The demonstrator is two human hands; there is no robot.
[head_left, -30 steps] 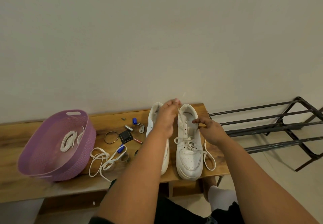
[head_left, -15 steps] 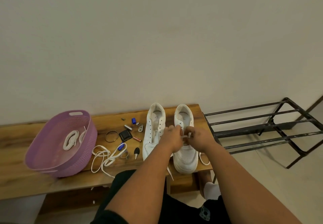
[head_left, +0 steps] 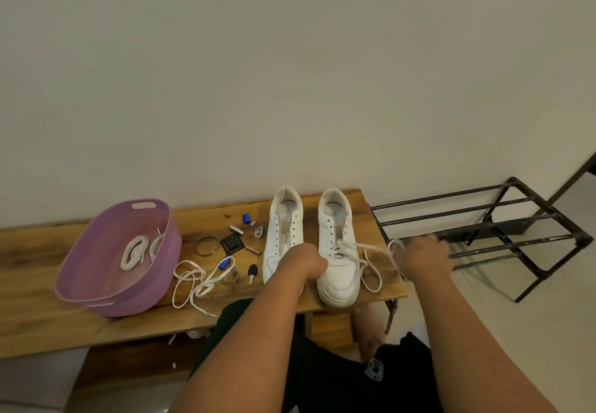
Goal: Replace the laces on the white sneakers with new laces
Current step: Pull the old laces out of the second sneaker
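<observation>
Head view: two white sneakers stand side by side, toes toward the person, on the wooden worktop (head_left: pixel 38 322). Left hand (head_left: pixel 301 262), fingers curled out of sight, rests against the right sneaker (head_left: pixel 337 251), apparently steadying it; what it grips cannot be told. Right hand (head_left: pixel 421 259) pinches the lace (head_left: pixel 364 246), drawn taut sideways, probably unthreading. Upper eyelets stand empty; the left sneaker (head_left: pixel 282 238) is laceless. A loose lace (head_left: pixel 193 278) lies beside a purple basket (head_left: pixel 96 283).
</observation>
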